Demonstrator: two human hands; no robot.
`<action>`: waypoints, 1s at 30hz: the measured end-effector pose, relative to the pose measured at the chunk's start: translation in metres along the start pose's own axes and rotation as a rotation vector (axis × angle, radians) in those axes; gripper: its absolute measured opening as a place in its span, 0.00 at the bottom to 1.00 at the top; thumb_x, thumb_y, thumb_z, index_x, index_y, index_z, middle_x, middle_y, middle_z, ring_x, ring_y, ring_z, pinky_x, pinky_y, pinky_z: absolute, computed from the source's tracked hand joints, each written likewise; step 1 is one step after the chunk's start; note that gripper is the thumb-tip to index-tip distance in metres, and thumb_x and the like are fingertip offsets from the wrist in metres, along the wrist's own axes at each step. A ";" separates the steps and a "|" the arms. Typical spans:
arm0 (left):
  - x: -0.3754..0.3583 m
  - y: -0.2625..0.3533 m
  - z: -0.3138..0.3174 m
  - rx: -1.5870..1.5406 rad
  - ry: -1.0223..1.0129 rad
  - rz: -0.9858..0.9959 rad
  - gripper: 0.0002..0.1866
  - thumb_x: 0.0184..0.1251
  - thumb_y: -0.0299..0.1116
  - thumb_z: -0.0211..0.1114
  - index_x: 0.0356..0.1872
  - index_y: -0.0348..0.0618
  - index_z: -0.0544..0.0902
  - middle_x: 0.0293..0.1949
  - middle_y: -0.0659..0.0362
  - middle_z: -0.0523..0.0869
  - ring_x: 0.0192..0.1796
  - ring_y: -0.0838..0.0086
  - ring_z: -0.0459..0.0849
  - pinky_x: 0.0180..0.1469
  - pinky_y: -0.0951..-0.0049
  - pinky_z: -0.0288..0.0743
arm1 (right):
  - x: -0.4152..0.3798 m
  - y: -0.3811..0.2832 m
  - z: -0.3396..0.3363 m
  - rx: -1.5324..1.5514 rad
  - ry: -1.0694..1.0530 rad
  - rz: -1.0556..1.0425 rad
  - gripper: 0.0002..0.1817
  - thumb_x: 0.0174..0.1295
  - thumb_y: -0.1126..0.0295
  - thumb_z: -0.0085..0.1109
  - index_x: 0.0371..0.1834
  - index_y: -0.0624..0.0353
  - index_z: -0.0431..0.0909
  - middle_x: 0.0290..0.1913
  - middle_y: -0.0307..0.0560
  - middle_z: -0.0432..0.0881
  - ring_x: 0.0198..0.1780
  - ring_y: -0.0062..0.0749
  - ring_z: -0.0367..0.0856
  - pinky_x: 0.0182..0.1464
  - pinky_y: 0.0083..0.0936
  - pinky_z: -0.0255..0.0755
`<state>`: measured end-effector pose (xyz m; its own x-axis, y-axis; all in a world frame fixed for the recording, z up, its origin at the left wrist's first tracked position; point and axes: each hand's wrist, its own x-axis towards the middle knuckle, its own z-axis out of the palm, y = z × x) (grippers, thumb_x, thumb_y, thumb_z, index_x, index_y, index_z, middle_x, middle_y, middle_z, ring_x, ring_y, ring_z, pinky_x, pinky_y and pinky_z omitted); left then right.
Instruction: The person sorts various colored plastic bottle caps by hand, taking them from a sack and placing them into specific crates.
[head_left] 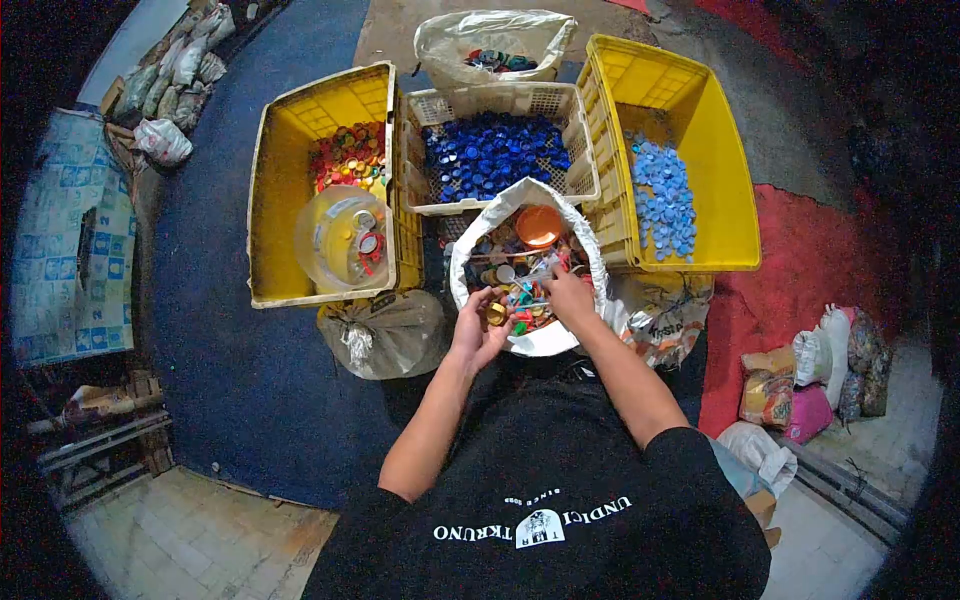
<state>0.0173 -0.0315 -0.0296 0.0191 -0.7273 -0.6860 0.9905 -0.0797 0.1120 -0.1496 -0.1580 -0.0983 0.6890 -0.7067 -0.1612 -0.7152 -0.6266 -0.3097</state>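
Observation:
A white sack (461,278) with its rim rolled back stands open in front of me, full of mixed plastic caps and small scraps. A round orange lid (538,227) lies at its far side. At the sack's left near rim, my left hand (479,330) is turned palm up, with a gold bottle cap (496,314) in its fingers. My right hand (570,297) reaches down into the mix from the right, fingers bent together. Whitish and red pieces lie at its fingertips; what it grips is too small to make out.
Beyond the sack, a white crate (590,165) holds dark blue caps. Yellow crates flank it: the left one (262,200) has red and yellow caps and a clear tub (318,240); the right one (720,200) has light blue caps. Another sack (440,45) stands behind.

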 end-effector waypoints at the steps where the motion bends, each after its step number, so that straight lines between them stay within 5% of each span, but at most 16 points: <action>1: 0.001 0.000 -0.002 0.003 0.000 0.003 0.12 0.70 0.38 0.54 0.37 0.40 0.79 0.33 0.55 0.81 0.38 0.66 0.80 0.41 0.69 0.79 | 0.000 0.001 0.000 0.004 0.003 0.003 0.12 0.51 0.72 0.58 0.38 0.50 0.86 0.50 0.46 0.77 0.40 0.44 0.83 0.43 0.40 0.78; 4: 0.001 -0.004 -0.003 0.097 -0.001 0.022 0.15 0.71 0.40 0.52 0.45 0.38 0.80 0.42 0.51 0.83 0.46 0.62 0.82 0.47 0.66 0.80 | -0.003 -0.005 -0.016 0.036 0.111 -0.046 0.10 0.58 0.72 0.54 0.37 0.51 0.84 0.45 0.46 0.78 0.40 0.45 0.84 0.41 0.43 0.78; 7: 0.003 -0.008 0.000 0.002 -0.099 -0.063 0.24 0.72 0.43 0.51 0.61 0.36 0.72 0.56 0.48 0.78 0.57 0.56 0.79 0.60 0.60 0.76 | -0.007 -0.019 -0.053 0.378 0.328 0.057 0.11 0.56 0.68 0.63 0.42 0.55 0.84 0.42 0.47 0.82 0.38 0.40 0.84 0.40 0.34 0.79; 10: 0.006 -0.016 0.005 -0.016 -0.132 -0.110 0.26 0.72 0.43 0.50 0.63 0.35 0.70 0.58 0.48 0.77 0.58 0.54 0.77 0.63 0.57 0.73 | -0.013 -0.039 -0.082 0.756 0.344 0.108 0.11 0.55 0.69 0.64 0.42 0.58 0.84 0.40 0.49 0.84 0.38 0.34 0.85 0.40 0.30 0.79; 19: 0.006 -0.015 0.016 0.140 -0.152 -0.114 0.22 0.73 0.45 0.48 0.54 0.37 0.75 0.52 0.48 0.80 0.55 0.58 0.79 0.62 0.54 0.74 | -0.027 -0.051 -0.081 0.906 0.131 0.089 0.13 0.57 0.69 0.64 0.45 0.59 0.83 0.39 0.48 0.85 0.36 0.29 0.84 0.40 0.26 0.78; 26: -0.007 -0.001 0.000 0.097 -0.095 -0.095 0.20 0.73 0.43 0.50 0.53 0.38 0.77 0.49 0.50 0.82 0.51 0.63 0.82 0.54 0.60 0.79 | -0.029 -0.073 -0.099 0.772 -0.023 0.038 0.20 0.61 0.59 0.61 0.51 0.60 0.81 0.42 0.57 0.83 0.43 0.45 0.83 0.47 0.33 0.76; 30: -0.003 0.043 0.011 -0.002 -0.195 0.027 0.19 0.71 0.41 0.51 0.52 0.36 0.76 0.50 0.50 0.81 0.52 0.62 0.80 0.57 0.59 0.75 | 0.016 -0.101 -0.100 0.786 0.010 -0.150 0.25 0.63 0.58 0.58 0.59 0.63 0.75 0.45 0.58 0.80 0.47 0.46 0.81 0.51 0.34 0.74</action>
<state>0.0586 -0.0404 -0.0142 0.0195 -0.8476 -0.5303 0.9902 -0.0569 0.1273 -0.0781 -0.1390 0.0244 0.7678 -0.6381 -0.0581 -0.3198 -0.3030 -0.8977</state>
